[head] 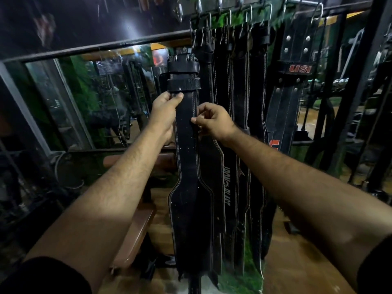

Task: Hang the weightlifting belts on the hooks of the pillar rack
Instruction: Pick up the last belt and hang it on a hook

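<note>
While a black leather weightlifting belt [187, 166] is held upright before the rack, its narrow upper strap is gripped by the left hand [165, 111], whose thumb and fingers are curled round the left edge just below two leather keeper loops [184, 84]. At the strap's right edge, slightly lower, the stitched border is pinched by the curled fingertips of the right hand [212, 122]. Below both hands the belt widens into its broad back panel and hangs down towards the floor.

Directly behind and to the right of the right hand, a row of dark belts [235, 102] is seen hanging side by side from metal hooks [228, 20] fixed along a horizontal bar above the hands; one of them bears white lettering lower down. Further right of the right hand, a studded belt marked USI [297, 68] in red hangs from another hook. To the left of the left hand a mirror [95, 98] reflects gym equipment, and a brown padded bench [135, 232] is seen beneath the left forearm.
</note>
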`<control>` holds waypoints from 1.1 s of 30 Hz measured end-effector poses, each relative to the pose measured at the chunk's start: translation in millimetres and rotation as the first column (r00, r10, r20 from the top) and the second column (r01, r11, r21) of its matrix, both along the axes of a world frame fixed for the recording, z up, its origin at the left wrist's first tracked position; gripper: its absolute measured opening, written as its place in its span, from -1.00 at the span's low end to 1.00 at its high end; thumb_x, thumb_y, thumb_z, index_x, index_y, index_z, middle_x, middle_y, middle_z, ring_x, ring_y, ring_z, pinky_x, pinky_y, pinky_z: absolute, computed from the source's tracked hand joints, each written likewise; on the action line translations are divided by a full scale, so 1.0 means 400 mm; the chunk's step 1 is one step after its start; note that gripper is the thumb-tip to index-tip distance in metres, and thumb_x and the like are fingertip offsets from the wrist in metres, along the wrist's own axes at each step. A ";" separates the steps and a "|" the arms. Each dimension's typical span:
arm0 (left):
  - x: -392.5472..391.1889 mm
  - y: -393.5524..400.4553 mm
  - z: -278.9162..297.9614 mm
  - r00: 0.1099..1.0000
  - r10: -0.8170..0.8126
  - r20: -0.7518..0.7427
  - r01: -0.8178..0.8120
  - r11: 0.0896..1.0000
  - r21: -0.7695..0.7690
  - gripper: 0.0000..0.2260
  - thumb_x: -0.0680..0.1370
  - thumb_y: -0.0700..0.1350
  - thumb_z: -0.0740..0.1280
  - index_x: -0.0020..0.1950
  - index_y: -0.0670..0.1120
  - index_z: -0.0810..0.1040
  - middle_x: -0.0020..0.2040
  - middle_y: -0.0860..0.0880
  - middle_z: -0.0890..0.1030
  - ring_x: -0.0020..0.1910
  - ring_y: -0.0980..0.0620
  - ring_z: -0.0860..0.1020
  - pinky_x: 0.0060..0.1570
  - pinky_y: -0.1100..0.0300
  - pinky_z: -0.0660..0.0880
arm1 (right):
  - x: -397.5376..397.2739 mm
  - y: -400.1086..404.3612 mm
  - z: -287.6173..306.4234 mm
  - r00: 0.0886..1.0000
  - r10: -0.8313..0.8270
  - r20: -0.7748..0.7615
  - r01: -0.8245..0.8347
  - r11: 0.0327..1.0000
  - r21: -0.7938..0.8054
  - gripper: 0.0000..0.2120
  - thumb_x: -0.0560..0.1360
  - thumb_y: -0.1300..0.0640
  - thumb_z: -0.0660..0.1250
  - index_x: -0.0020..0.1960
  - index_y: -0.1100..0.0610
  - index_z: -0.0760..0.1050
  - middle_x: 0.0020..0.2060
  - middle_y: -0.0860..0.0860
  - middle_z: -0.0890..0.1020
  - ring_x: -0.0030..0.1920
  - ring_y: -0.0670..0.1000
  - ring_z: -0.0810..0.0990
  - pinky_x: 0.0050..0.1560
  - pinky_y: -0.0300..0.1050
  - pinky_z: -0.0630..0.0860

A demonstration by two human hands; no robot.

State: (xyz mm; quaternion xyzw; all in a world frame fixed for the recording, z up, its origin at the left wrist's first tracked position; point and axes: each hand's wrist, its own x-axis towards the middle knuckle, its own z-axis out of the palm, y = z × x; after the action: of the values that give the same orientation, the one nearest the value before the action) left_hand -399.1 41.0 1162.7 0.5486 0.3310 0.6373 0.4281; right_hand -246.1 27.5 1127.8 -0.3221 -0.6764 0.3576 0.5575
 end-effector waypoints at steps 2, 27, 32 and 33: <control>-0.006 -0.005 0.033 1.000 0.001 0.012 -0.001 1.000 0.006 -0.91 0.60 -0.24 0.31 0.07 -0.17 0.59 -0.13 -0.08 0.70 -0.15 0.02 0.69 -0.07 0.04 0.63 | 0.001 0.003 0.003 1.000 0.026 -0.004 -0.026 1.000 -0.010 -0.81 0.55 0.38 0.37 -0.09 0.11 0.52 -0.37 -0.08 0.52 -0.34 -0.10 0.56 -0.32 -0.16 0.62; -0.034 0.156 0.097 0.994 0.105 -0.022 -0.103 0.991 0.091 -0.57 0.50 0.03 0.37 0.32 -0.08 0.43 0.11 -0.08 0.63 0.06 -0.04 0.63 0.00 0.00 0.60 | -0.074 0.147 0.220 0.965 -0.248 -0.086 0.257 0.958 0.124 -0.79 0.55 0.27 0.42 0.16 0.19 0.50 -0.04 0.13 0.65 -0.06 0.06 0.65 -0.04 0.02 0.65; -0.040 0.222 0.149 0.990 0.126 -0.061 -0.118 0.984 0.132 -0.71 0.59 0.20 0.25 -0.06 0.00 0.57 0.00 -0.14 0.66 0.01 -0.16 0.64 0.04 -0.06 0.60 | -0.065 0.171 0.236 0.952 -0.302 -0.044 0.305 0.940 0.156 -0.68 0.56 0.28 0.39 0.29 0.20 0.45 0.10 0.16 0.65 0.06 0.11 0.67 0.07 0.05 0.68; -0.037 0.234 0.159 0.983 0.162 -0.085 -0.149 0.979 0.140 -0.71 0.61 0.17 0.23 -0.09 -0.01 0.56 -0.05 -0.12 0.64 -0.04 -0.15 0.63 -0.01 -0.03 0.59 | -0.060 0.176 0.239 0.952 -0.302 -0.044 0.305 0.940 0.154 -0.68 0.57 0.28 0.38 0.31 0.20 0.45 0.12 0.16 0.65 0.09 0.12 0.67 0.08 0.06 0.67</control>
State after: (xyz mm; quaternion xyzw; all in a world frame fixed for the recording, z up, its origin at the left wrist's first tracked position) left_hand -414.1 134.5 1226.3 0.5785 0.3499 0.6623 0.3231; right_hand -270.2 98.0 1223.4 -0.3736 -0.6393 0.2156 0.6366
